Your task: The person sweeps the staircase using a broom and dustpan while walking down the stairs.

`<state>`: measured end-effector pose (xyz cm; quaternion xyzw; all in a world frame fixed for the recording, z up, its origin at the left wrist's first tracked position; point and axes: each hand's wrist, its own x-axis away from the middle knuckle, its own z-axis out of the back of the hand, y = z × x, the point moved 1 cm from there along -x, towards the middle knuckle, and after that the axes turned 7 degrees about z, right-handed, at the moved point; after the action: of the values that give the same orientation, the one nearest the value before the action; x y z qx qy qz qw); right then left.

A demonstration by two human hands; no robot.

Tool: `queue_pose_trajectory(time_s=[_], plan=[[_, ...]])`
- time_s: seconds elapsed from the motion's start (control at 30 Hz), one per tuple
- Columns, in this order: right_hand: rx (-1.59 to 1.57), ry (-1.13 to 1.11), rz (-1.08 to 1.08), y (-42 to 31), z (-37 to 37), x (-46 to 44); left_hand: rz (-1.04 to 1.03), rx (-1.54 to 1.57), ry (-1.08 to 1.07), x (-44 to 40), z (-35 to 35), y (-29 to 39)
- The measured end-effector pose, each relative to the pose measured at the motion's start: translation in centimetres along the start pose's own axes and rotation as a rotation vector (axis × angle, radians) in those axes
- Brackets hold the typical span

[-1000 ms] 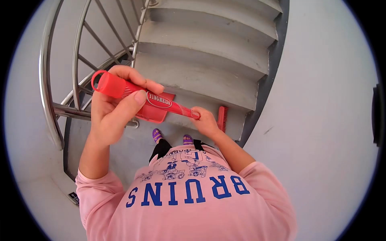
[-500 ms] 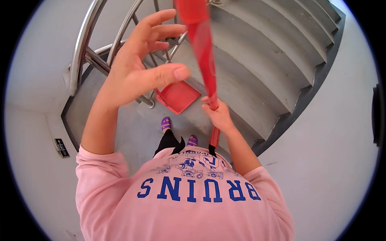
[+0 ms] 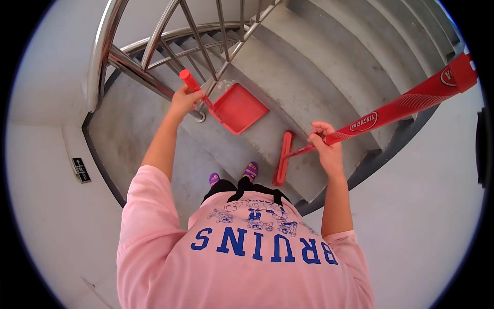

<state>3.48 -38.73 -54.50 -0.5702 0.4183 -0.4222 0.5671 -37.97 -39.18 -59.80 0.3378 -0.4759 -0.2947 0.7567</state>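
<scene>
Since you've got eyes on it, where's the dustpan (image 3: pixel 242 109) at?

– Near the foot of the metal railing (image 3: pixel 139 73), by the curved stairs (image 3: pixel 319 67). Red, open tray facing up. Can't tell if it's flat on the floor or tipped a bit, tbh.

– Ok, and who's got it?

– Left hand (image 3: pixel 185 101). Fingers wrapped round the upright handle (image 3: pixel 189 80), just under its top end, which pokes out above the fist.

– What about the other side?

– Right hand (image 3: pixel 327 147) has the broom (image 3: pixel 381 117). Thumb and fingers are curled on the lower part of the pole, looks like a pretty loose hold, with one finger sticking out straighter. The thick end of the pole slants way off to the upper right, YINGMEIDA printed on it upside down.

– And the bristle end?

– Broom head (image 3: pixel 283 158) is down to the right of the purple sandals (image 3: pixel 250 171), apart from the dustpan. Pink shirt (image 3: pixel 242 268) with BRUINS in blue fills the bottom, lol.
</scene>
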Motion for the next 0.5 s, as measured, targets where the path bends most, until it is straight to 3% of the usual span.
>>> queue_pose_trajectory(time_s=[0.27,0.5], plan=[[0.027,0.063,-0.013,-0.3,0.5,0.6,-0.093,0.021,0.069,0.4,-2.4,-0.8],[0.069,0.124,0.021,-0.9,0.0,1.6,-0.226,0.076,0.056,8.1,1.1,-4.0]])
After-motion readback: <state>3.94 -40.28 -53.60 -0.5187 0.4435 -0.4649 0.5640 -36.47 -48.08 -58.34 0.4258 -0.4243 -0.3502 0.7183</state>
